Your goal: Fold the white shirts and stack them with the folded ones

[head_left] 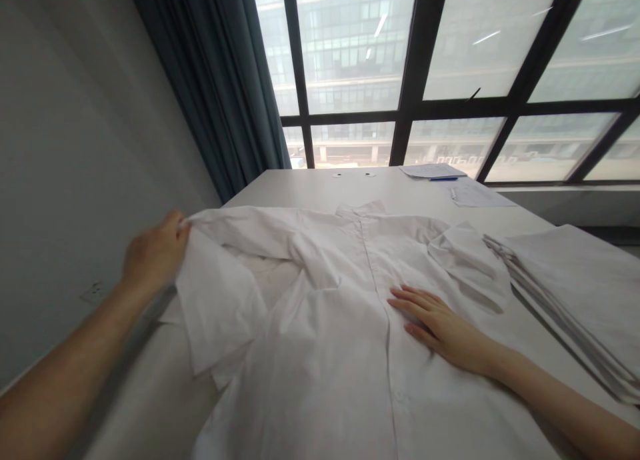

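A white short-sleeved shirt (325,340) lies front up across the table, its collar (363,210) toward the window and its button placket running down the middle. My left hand (155,250) is closed on the edge of the left sleeve and holds it stretched out to the side, a little raised. The fingertips of that hand are partly hidden. Flat on the shirt's front, just right of the placket, rests my right hand (435,323) with its fingers extended. Beyond it, the sleeve on the right (470,260) lies loosely creased.
A stack of folded white cloth (580,273) lies on the white table (300,187) at the right. Paper sheets (433,171) and a blue pen (443,179) are near the far edge. A wall (75,147) and dark blue curtain (215,80) stand at left, windows behind.
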Demonstrator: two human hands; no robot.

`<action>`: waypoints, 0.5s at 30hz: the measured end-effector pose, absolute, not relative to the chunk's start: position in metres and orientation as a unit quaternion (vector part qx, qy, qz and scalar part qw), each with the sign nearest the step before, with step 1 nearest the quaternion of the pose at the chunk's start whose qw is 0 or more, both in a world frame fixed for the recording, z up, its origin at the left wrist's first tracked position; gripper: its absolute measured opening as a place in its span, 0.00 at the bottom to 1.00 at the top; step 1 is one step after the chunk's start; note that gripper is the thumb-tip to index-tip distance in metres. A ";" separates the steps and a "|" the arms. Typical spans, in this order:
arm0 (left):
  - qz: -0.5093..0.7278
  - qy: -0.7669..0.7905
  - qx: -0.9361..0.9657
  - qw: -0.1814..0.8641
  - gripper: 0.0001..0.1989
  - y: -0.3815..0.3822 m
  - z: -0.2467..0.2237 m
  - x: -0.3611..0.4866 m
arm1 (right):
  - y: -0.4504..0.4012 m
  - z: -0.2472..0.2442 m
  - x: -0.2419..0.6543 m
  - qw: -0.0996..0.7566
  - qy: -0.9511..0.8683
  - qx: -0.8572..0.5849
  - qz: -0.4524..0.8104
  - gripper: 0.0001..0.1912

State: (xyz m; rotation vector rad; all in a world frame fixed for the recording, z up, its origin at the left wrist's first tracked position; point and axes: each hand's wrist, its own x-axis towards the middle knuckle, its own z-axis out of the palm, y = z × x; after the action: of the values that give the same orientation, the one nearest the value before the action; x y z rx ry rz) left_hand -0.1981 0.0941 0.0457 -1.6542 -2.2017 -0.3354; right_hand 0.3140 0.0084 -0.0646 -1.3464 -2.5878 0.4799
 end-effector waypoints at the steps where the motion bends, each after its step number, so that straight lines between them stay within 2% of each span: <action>1: -0.153 -0.776 -0.580 0.194 0.25 0.101 0.053 -0.210 | 0.009 -0.065 0.314 0.088 -0.874 -0.451 0.159 0.27; 4: -0.260 -0.756 -0.576 0.171 0.31 0.118 0.063 -0.235 | 0.009 -0.066 0.313 0.078 -0.879 -0.445 0.151 0.27; 6: -0.265 -0.750 -0.580 0.176 0.32 0.122 0.058 -0.234 | 0.009 -0.067 0.312 0.071 -0.882 -0.443 0.145 0.28; 10: -0.167 -0.691 -0.642 0.288 0.23 0.107 0.028 -0.185 | 0.008 -0.069 0.312 0.076 -0.883 -0.443 0.136 0.28; 13: -0.129 -0.653 -0.701 0.257 0.15 0.085 -0.005 -0.132 | 0.007 -0.070 0.312 0.091 -0.884 -0.440 0.132 0.27; 15: -0.108 -0.617 -0.757 0.188 0.14 0.069 -0.027 -0.102 | 0.007 -0.070 0.312 0.089 -0.884 -0.439 0.131 0.27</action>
State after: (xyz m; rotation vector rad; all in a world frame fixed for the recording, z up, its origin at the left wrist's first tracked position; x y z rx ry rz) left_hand -0.1020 0.0687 -0.0269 -2.1289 -1.7365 -0.3036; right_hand 0.3120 0.0068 -0.0703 -1.3067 -2.6302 0.3889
